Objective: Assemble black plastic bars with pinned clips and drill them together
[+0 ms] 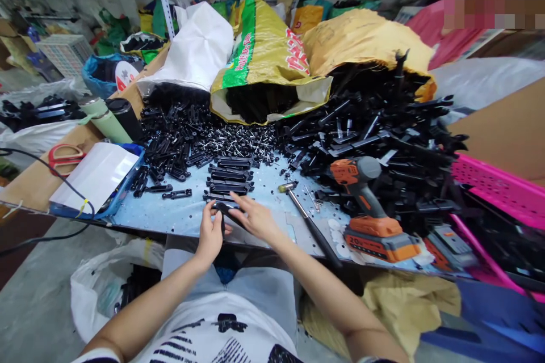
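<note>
Near the table's front edge, my left hand (212, 232) is closed around a black plastic part (223, 210). My right hand (252, 216) grips the same part from the other side, its fingers laid along it. Just beyond my hands, several similar long black parts (230, 174) lie in a neat stack of rows. A hammer (307, 218) with a dark handle rests to the right of my right hand. Past it stands an orange and grey cordless drill (361, 193) on its battery. My fingers cover much of the held part.
Heaps of small black pieces (170, 136) and loose screws (238, 140) spread behind the rows. Large sacks (272, 51) spill black parts at the back. A blue tray (140, 153), red scissors (66, 160) and a green bottle (104, 119) are left; a pink basket (502, 190) is right.
</note>
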Motion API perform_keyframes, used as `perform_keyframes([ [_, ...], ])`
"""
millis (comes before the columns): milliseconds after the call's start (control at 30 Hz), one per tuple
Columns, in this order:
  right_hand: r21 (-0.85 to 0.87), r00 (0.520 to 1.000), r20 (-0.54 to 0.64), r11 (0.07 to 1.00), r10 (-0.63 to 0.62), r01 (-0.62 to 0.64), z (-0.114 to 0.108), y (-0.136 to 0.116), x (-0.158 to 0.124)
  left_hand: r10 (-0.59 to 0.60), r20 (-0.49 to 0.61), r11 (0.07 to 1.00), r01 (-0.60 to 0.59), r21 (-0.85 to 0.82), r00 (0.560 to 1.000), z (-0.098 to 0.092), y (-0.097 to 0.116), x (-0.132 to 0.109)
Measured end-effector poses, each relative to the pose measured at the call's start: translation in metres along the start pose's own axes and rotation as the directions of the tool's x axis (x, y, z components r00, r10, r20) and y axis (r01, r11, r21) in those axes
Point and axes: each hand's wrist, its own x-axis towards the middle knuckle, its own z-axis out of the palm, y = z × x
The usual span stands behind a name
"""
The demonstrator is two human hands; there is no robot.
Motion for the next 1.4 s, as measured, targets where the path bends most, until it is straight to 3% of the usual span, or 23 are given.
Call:
perform_keyframes([
  [67,-0.19,0.996,-0.036,0.978,0.082,-0.087,-0.024,0.029,0.017,-0.133,-0.007,0.988,0.132,-0.085,0.991,0.005,-0.022,-0.01],
  [167,-0.421,0.971,-0.149,0.876,0.188,-0.234,-0.063,0.081,0.049,-0.135,0.074,0.99,0.137,-0.019,0.988,0.0,-0.04,-0.02],
  [267,-0.638,0.936,-0.164,0.69,0.312,-0.342,-0.093,0.128,0.082,0.02,0.096,0.964,-0.045,0.263,0.995,-0.013,-0.035,-0.022],
  [333,-0.708,0.91,-0.146,0.601,0.388,-0.37,-0.106,0.153,0.102,0.204,0.108,0.854,-0.231,0.466,0.973,-0.018,-0.022,-0.018],
  [400,-0.721,0.895,-0.122,0.58,0.43,-0.378,-0.114,0.173,0.119,0.347,0.266,0.703,-0.437,0.561,0.899,-0.016,-0.008,-0.011],
  [467,-0.72,0.89,-0.087,0.589,0.448,-0.367,-0.12,0.188,0.132,0.363,0.495,0.563,-0.609,0.559,0.789,-0.007,0.003,-0.002],
  [567,-0.727,0.891,-0.043,0.597,0.452,-0.339,-0.126,0.201,0.142,0.225,0.71,0.391,-0.73,0.561,0.667,0.01,0.01,0.012],
  [667,-0.739,0.906,-0.018,0.604,0.424,-0.297,-0.131,0.207,0.138,0.107,0.782,0.315,-0.767,0.559,0.614,0.019,0.009,0.023],
  [800,-0.744,0.939,0.036,0.637,0.341,-0.203,-0.132,0.204,0.123,0.098,0.741,0.321,-0.726,0.608,0.664,0.01,0.004,0.036],
  [900,-0.722,0.965,0.055,0.677,0.258,-0.14,-0.127,0.185,0.114,0.114,0.757,0.324,-0.744,0.584,0.643,0.001,0.001,0.043],
  [1000,-0.671,1.0,0.009,0.741,0.016,-0.005,-0.116,0.147,0.095,0.095,0.759,0.295,-0.747,0.596,0.644,-0.006,0.001,0.043],
  [1067,-0.631,0.983,0.055,0.757,-0.175,0.17,-0.104,0.114,0.068,0.073,0.74,0.282,-0.726,0.628,0.668,-0.009,0.0,0.04],
  [1167,-0.49,0.884,0.327,0.739,-0.335,0.462,-0.08,0.069,0.011,0.101,0.74,0.353,-0.72,0.598,0.664,-0.009,0.0,0.035],
  [1233,-0.387,0.822,0.454,0.755,-0.343,0.529,-0.062,0.05,-0.025,0.137,0.759,0.429,-0.729,0.534,0.636,-0.007,0.001,0.033],
  [1267,-0.364,0.817,0.482,0.776,-0.317,0.516,-0.054,0.044,-0.04,0.142,0.771,0.453,-0.733,0.507,0.621,-0.005,0.001,0.034],
  [1400,-0.369,0.873,0.462,0.862,-0.156,0.348,-0.025,0.037,-0.065,0.126,0.789,0.453,-0.742,0.494,0.602,0.002,0.004,0.035],
])
